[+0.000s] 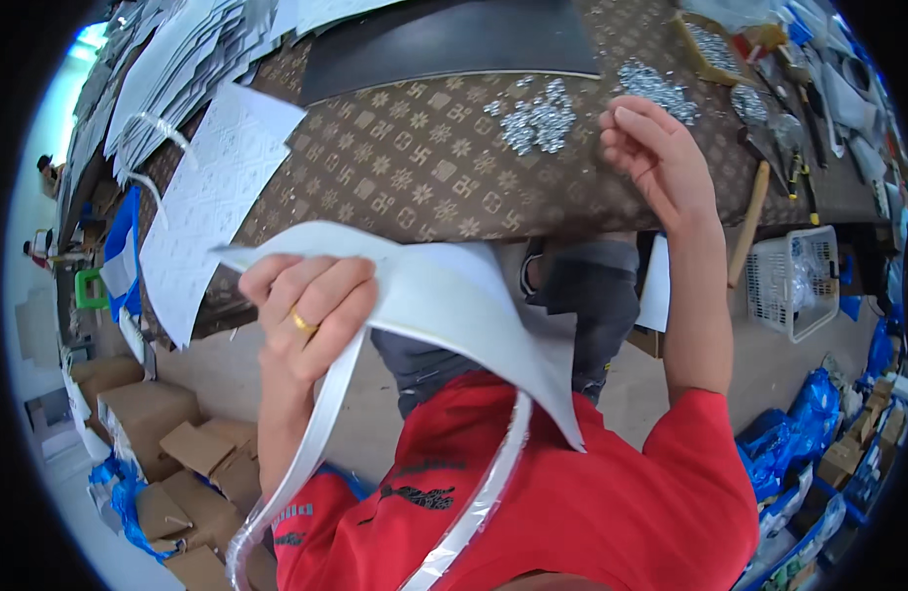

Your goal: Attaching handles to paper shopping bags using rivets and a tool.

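My left hand (316, 310), with a ring on one finger, grips the edge of a white bag panel (444, 291) in front of my lap. A white strap (321, 424) wrapped in clear plastic hangs down from the panel, and its other end crosses my red shirt. My right hand (656, 153) is raised at the table's near right, beside a pile of small silver metal pieces (661, 89). Its fingers are curled together; what they hold, if anything, is too small to make out. Another silver pile (538, 118) lies to its left.
A dark flat board (454, 44) lies at the back of the patterned table (395, 167). White panels (213, 197) are stacked at the left. Pliers (807, 187) and a wooden handle (749, 222) lie at the right. Below stand a white basket (794, 286) and cardboard boxes (149, 424).
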The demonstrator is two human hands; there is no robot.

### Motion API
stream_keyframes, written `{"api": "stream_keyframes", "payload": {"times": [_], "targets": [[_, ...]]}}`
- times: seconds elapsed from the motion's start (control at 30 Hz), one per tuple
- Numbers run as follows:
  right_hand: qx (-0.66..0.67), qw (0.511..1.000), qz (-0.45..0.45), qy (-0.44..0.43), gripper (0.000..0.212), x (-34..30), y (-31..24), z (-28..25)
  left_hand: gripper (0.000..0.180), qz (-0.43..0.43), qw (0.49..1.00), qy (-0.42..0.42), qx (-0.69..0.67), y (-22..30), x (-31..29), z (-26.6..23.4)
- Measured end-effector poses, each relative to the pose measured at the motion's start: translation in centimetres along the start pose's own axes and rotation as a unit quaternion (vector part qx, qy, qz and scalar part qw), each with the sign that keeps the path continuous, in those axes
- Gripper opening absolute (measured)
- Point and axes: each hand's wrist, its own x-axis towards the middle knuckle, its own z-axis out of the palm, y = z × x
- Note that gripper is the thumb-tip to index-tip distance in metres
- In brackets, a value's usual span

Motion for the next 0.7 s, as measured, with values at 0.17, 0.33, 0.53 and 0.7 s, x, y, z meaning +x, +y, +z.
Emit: {"api": "stream_keyframes", "payload": {"times": [0.17,0.33,0.53,0.7], "targets": [[0.003,0.977,0.101,-0.186,0.013,-2.7,1.7,8.5,0.023,0.076,0.992,0.081,-0.054,-2.1,-0.5,0.8],[-0.088,0.898,0.093,-0.421,0.010,-2.6,3.2,14.3,0.027,0.058,0.991,0.079,-0.089,-2.6,-1.4,0.4],[-0.163,0.893,0.005,-0.419,0.009,-2.6,5.5,17.1,0.025,0.017,0.993,0.068,-0.095,-2.7,-1.8,0.2],[-0.160,0.891,0.051,-0.421,0.011,-2.8,5.1,17.5,0.030,0.031,0.989,0.070,-0.128,-3.3,-2.0,0.0]]}}
